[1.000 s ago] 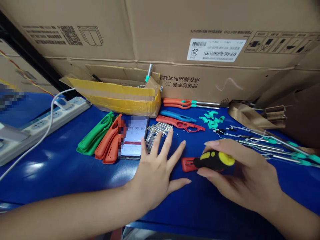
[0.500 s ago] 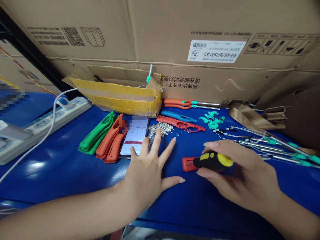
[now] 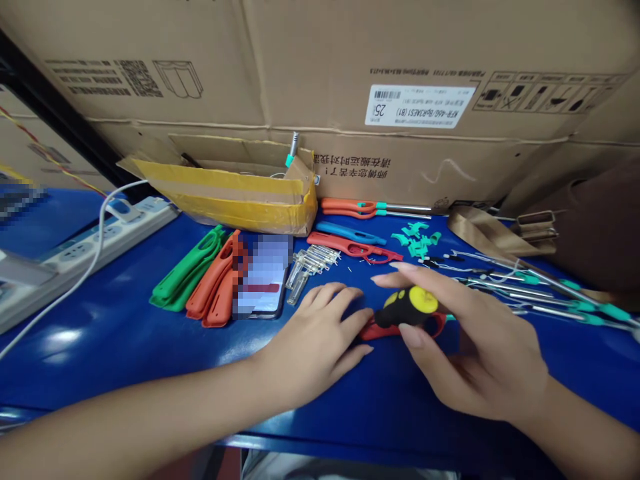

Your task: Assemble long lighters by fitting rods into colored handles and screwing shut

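Note:
A black-and-yellow screwdriver point(image 3: 407, 312) is held by its handle between the thumb and fingers of my right hand point(image 3: 493, 347). Its tip points down onto a red lighter body point(image 3: 387, 333) lying on the table, partly covered by the handle. My left hand point(image 3: 315, 333) rests on the table with thumb and index finger closed around the left end of that lighter body. Behind my left hand lie small metal-and-clear parts point(image 3: 320, 259). Another red lighter shell point(image 3: 350, 247) and a blue shell point(image 3: 353, 232) lie farther back.
Green shells point(image 3: 190, 270), orange shells point(image 3: 215, 283) and a phone point(image 3: 263, 280) lie to the left. Turquoise clips point(image 3: 417, 240) and metal lighter tubes point(image 3: 530, 293) lie to the right. A taped cardboard box point(image 3: 225, 200) and a white power strip point(image 3: 85, 250) stand behind.
My left hand has moved from spread fingers over the small parts to the red lighter body's end and closed on it. The screwdriver in my right hand stands more upright.

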`<state>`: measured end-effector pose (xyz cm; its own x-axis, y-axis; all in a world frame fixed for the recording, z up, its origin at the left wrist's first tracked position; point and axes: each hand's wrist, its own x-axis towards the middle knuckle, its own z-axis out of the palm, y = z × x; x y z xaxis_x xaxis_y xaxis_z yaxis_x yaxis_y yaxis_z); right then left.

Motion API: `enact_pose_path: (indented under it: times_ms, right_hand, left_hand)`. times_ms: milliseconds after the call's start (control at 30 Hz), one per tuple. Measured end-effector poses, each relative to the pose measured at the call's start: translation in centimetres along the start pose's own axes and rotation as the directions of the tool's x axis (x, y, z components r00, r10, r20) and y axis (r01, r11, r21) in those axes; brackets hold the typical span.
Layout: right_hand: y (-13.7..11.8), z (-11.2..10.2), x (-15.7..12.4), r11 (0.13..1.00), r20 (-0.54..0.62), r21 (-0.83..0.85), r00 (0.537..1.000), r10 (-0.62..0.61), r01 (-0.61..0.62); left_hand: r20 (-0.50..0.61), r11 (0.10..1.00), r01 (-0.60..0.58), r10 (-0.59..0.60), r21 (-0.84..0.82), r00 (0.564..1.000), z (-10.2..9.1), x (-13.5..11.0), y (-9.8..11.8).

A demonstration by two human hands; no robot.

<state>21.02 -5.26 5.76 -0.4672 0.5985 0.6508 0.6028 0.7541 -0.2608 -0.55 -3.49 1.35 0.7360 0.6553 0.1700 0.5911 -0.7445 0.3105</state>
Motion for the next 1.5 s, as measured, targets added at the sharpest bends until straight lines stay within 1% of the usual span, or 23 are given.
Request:
enact_pose_path:
  times_ms: [67, 100, 167, 267, 333, 467, 533, 633, 700, 833, 900, 967, 1067, 1133, 1167, 1267, 1333, 1367, 1500]
  right_hand:
    - [-0.1, -0.1, 0.0, 0.999, -0.008, 0.039, 1.000, 0.026, -0.026]
    - [0.0, 0.0, 0.1, 0.998, -0.016, 0.061, 1.000, 0.021, -0.020]
    - [0.3, 0.0, 0.2, 0.997, -0.047, 0.069, 0.999, -0.023, 0.026]
    - [0.8, 0.0, 0.4, 0.997, -0.074, 0.010, 0.994, -0.078, 0.079]
    - [1.0, -0.2, 0.4, 0.998, -0.046, 0.001, 0.997, -0.057, 0.057]
    - [1.0, -0.5, 0.3, 0.996, 0.076, 0.084, 0.997, 0.000, -0.007]
    - [0.9, -0.5, 0.3, 0.999, 0.074, 0.048, 0.997, -0.001, -0.002]
    - [0.9, -0.3, 0.3, 0.997, -0.002, -0.077, 1.000, -0.021, 0.020]
    - [1.0, -0.3, 0.3, 0.995, -0.017, -0.096, 1.000, -0.019, 0.017]
    - [1.0, -0.6, 0.3, 0.999, 0.063, 0.045, 0.998, 0.018, -0.021]
    - [0.9, -0.7, 0.3, 0.997, 0.076, 0.077, 0.997, 0.013, -0.019]
    - [0.8, -0.6, 0.4, 1.000, 0.057, 0.029, 0.998, 0.009, -0.011]
    - [0.8, -0.3, 0.4, 0.996, -0.004, -0.087, 1.000, 0.001, -0.002]
    - [0.8, -0.3, 0.4, 0.994, -0.004, -0.113, 1.000, -0.012, 0.011]
    - [0.8, -0.5, 0.4, 0.996, 0.018, -0.093, 1.000, -0.016, 0.017]
    - [0.8, -1.0, 0.3, 0.999, 0.111, 0.037, 0.994, -0.016, 0.012]
    - [0.8, -1.1, 0.3, 0.997, 0.130, 0.082, 0.991, -0.025, 0.015]
    - [0.9, -1.1, 0.3, 0.997, 0.119, 0.067, 0.992, -0.031, 0.023]
    - [1.0, -0.6, 0.2, 0.995, 0.026, -0.088, 0.999, -0.048, 0.050]
  left_hand:
    - [0.010, 0.999, -0.015, 0.016, -0.034, 1.000, 0.2, 0.3, -0.2]
    - [0.015, 0.999, -0.016, 0.017, -0.045, 1.000, 0.3, 0.4, -0.3]
    - [0.020, 0.998, -0.012, 0.013, -0.058, 1.000, 0.4, 0.5, -0.3]
    - [0.006, 0.997, -0.001, 0.001, -0.073, 1.000, 0.5, 0.5, -0.4]
    - [-0.007, 0.996, -0.001, 0.000, -0.087, 1.000, 0.5, 0.5, -0.4]
    - [-0.004, 0.995, 0.001, -0.001, -0.095, 1.000, 0.6, 0.5, -0.4]
    - [-0.005, 0.996, 0.002, -0.002, -0.095, 1.000, 0.6, 0.5, -0.4]
    - [-0.019, 0.995, 0.002, -0.004, -0.099, 1.000, 0.7, 0.4, -0.4]
    - [-0.019, 0.996, 0.001, -0.003, -0.093, 1.000, 0.7, 0.4, -0.4]
    - [0.006, 0.997, 0.001, -0.001, -0.078, 1.000, 0.7, 0.5, -0.3]
    - [0.008, 0.997, 0.003, -0.002, -0.078, 1.000, 0.7, 0.6, -0.3]
    - [-0.004, 0.997, 0.003, -0.004, -0.079, 1.000, 0.8, 0.5, -0.3]
    - [-0.022, 0.996, 0.005, -0.007, -0.086, 1.000, 0.9, 0.4, -0.3]
    - [-0.026, 0.996, 0.007, -0.009, -0.089, 1.000, 0.9, 0.4, -0.2]
    - [-0.021, 0.996, 0.008, -0.010, -0.087, 1.000, 0.8, 0.4, -0.2]
    - [0.005, 0.997, 0.008, -0.008, -0.077, 1.000, 0.6, 0.5, -0.2]
    - [0.015, 0.997, 0.006, -0.005, -0.072, 1.000, 0.6, 0.5, -0.2]
    - [0.011, 0.997, 0.005, -0.005, -0.072, 1.000, 0.6, 0.5, -0.2]
    - [-0.021, 0.997, 0.002, -0.003, -0.080, 1.000, 0.7, 0.5, -0.2]
